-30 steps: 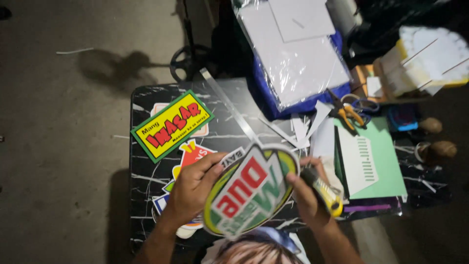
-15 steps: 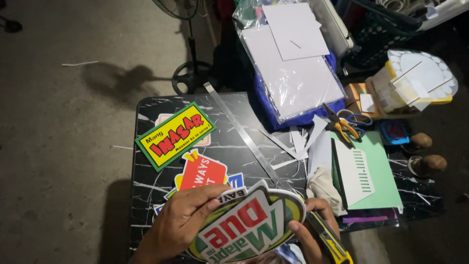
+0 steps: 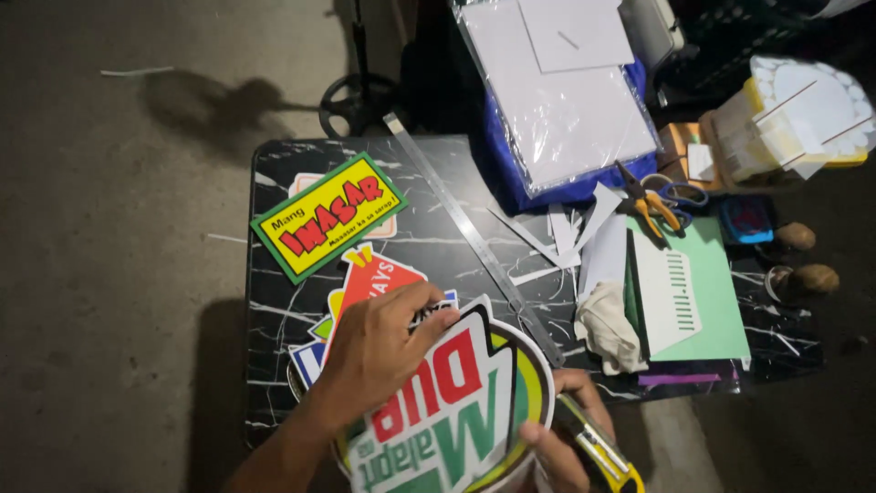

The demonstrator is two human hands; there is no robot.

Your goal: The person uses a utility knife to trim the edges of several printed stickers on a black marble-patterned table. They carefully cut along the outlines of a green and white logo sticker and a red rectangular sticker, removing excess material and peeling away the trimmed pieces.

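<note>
1. While the left hand (image 3: 379,351) presses flat on one round sign cutout (image 3: 456,411) at the near edge of the black bench (image 3: 438,237), its grip stays spread, grasping nothing.
2. One yellow utility knife (image 3: 598,447) sits in the closed right hand (image 3: 557,438).
3. One metal ruler (image 3: 474,242), one pair of scissors (image 3: 652,201).

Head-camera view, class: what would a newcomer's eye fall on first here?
First, the big round green, red and white printed cut-out sign at bottom centre, pressed down by the left hand while the right hand grips a yellow utility knife at its edge. Next, the yellow rectangular green-bordered sign on the black marbled table, beside a long metal ruler.
</note>
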